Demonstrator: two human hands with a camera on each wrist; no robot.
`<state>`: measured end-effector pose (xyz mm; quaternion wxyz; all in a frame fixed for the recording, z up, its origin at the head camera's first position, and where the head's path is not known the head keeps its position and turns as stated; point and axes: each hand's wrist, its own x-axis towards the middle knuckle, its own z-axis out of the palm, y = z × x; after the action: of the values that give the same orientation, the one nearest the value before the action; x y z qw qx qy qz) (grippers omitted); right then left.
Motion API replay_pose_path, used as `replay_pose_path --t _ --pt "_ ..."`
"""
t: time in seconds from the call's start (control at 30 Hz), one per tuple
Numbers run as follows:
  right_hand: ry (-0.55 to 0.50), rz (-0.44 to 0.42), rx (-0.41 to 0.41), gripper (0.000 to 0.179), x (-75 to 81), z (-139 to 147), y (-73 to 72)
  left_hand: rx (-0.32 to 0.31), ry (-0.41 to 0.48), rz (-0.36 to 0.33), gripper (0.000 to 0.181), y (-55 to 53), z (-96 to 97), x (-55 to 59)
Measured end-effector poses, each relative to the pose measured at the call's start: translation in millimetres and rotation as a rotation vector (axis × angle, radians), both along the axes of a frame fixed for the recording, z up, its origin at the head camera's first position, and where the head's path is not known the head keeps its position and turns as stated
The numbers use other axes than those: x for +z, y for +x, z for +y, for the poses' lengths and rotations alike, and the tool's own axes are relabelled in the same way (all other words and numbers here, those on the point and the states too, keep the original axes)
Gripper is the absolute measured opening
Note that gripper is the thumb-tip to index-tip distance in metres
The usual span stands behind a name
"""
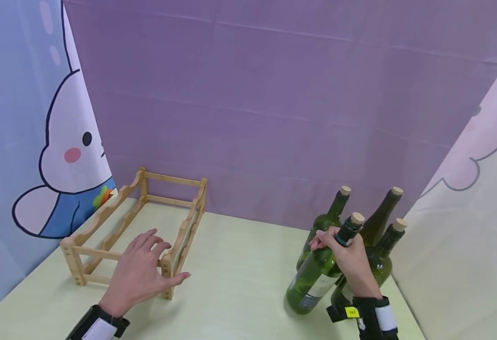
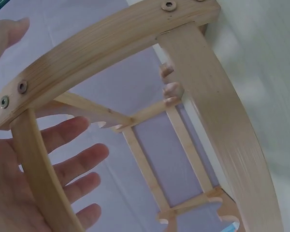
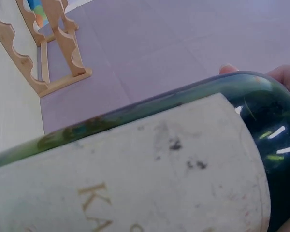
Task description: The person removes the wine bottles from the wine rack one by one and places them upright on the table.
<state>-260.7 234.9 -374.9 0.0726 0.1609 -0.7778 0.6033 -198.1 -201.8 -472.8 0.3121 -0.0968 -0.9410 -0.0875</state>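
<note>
A green wine bottle [image 1: 312, 288] with a cork is gripped at its neck by my right hand [image 1: 352, 264]. It leans in the head view; whether its base touches the table, I cannot tell. Its pale label [image 3: 150, 159] fills much of the right wrist view. My left hand [image 1: 138, 276] is at the near end of a light wooden bottle rack [image 1: 97, 253], its fingers spread over the front rail and thumb out past the right corner post. In the left wrist view the fingers show behind the rack's end bar [image 2: 87, 55]; contact is unclear.
Several corked green bottles stand close around the right hand, among them a back left one [image 1: 326, 219], a back right one [image 1: 380, 212] and a front right one [image 1: 380, 262]. A pale table [image 1: 231, 274] lies between rack and bottles. A purple cloth [image 1: 252, 118] hangs behind.
</note>
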Motion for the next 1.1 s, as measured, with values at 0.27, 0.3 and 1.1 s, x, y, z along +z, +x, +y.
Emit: replay_pose_path --t 0.27,0.3,1.1 --pt "0.04 -0.023 -0.03 0.045 -6.0 3 -4.9 0.054 -0.077 0.05 0.076 -2.5 1.5 -5.1" --pt "0.042 -0.029 -0.037 0.045 -6.7 4 -5.5 0.053 -0.085 0.063 0.073 -2.7 1.9 -5.0" --pt "0.073 -0.077 -0.116 0.045 -18.6 13 -16.8 0.074 -0.052 -0.14 0.05 -6.5 4.1 -2.5"
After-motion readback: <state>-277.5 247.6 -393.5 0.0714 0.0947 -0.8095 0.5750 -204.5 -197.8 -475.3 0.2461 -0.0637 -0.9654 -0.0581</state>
